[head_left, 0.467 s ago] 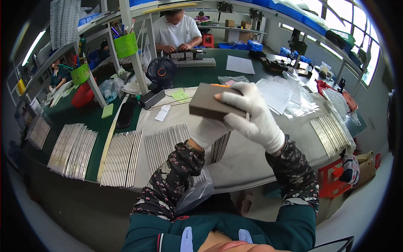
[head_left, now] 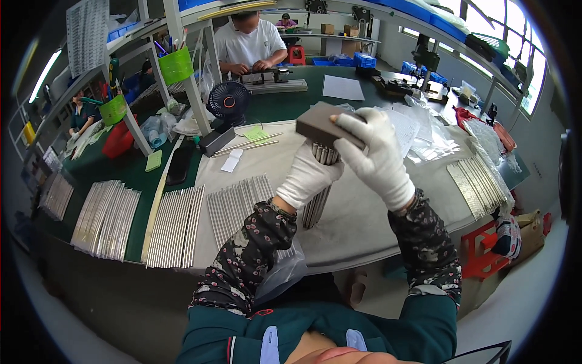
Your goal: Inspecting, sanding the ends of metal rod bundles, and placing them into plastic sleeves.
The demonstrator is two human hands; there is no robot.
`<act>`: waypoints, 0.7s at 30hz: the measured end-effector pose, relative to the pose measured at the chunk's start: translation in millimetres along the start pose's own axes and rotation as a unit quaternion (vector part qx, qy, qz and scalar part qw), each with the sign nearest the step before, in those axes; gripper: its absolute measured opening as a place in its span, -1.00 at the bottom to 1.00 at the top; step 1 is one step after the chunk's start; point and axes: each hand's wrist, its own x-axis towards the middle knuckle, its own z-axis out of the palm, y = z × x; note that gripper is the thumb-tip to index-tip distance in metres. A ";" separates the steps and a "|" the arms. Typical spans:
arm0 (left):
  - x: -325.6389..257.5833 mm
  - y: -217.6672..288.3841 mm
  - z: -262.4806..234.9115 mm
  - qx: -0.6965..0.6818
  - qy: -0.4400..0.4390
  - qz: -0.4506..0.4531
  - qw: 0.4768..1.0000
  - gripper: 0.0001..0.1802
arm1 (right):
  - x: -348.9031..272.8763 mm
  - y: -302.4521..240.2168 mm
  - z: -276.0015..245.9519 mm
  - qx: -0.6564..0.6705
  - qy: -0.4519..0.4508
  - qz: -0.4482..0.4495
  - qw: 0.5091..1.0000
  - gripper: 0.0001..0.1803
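Counts on the bench — by kind

Two gloved hands, left [head_left: 308, 176] and right [head_left: 379, 155]; one grey block [head_left: 321, 125]; one black fan [head_left: 228, 100] at 11 o'clock; two green cups [head_left: 176, 65] [head_left: 113, 110]; one white sheet [head_left: 342, 87] at 12 o'clock.

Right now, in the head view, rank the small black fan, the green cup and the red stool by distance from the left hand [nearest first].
1. Small black fan, up-left of the left hand.
2. Green cup, farther left on the rack.
3. Red stool, far right beside the table.
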 end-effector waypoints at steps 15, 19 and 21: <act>3.3 4.0 -2.4 0.032 0.006 -0.064 0.997 -0.34 | -3.3 -0.4 3.1 -0.010 0.048 0.037 0.998 -0.63; -6.9 -0.6 0.7 -0.266 0.062 -0.039 0.961 -0.43 | -9.5 -9.9 2.2 0.095 0.017 -0.061 0.993 -0.61; -7.5 7.2 -1.8 -0.015 0.092 -0.016 0.995 -0.57 | -11.9 20.2 8.4 -0.071 0.036 0.028 0.996 -0.64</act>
